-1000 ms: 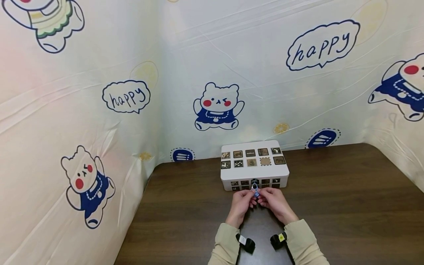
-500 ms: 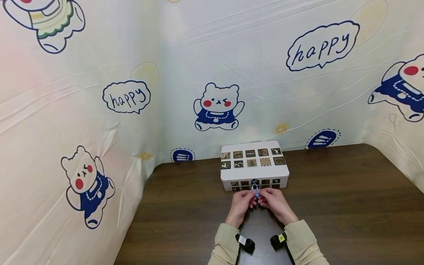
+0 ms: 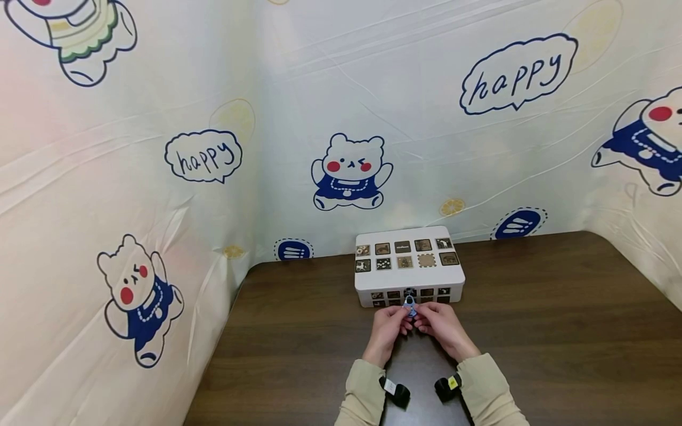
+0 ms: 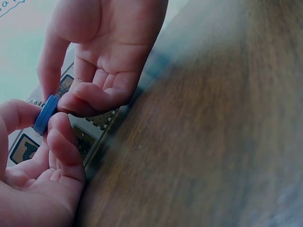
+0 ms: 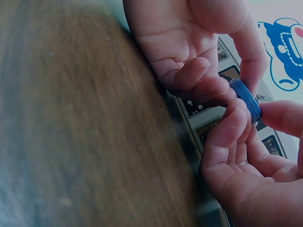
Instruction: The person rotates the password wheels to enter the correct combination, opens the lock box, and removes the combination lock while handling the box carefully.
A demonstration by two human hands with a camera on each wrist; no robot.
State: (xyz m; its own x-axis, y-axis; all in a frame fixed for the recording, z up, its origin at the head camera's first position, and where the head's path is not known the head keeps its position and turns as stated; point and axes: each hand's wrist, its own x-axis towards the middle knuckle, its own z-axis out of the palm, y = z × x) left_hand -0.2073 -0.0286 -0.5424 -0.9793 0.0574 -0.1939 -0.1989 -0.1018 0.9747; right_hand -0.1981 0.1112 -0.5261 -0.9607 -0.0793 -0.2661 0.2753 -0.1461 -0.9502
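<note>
A small blue padlock (image 3: 410, 309) is at the front of the white box (image 3: 405, 280), just below the dark latch (image 3: 409, 291) midway along that side. Its long axis seems to run away from the person, loop toward the latch and body toward the chest; from here I can't tell whether the loop passes through the latch. The padlock lies directly between the fingertips, so neither hand is nearer. The left hand (image 3: 388, 326) pinches it from one side, the right hand (image 3: 441, 325) from the other, with the fingers of both clamped on its blue body and the remaining ones curled beneath. Palms turned partly toward each other, the hands meet in front of the box, their forearms angling inward over the dark wooden tabletop (image 3: 298, 337) in pale sleeves (image 3: 361, 390).
</note>
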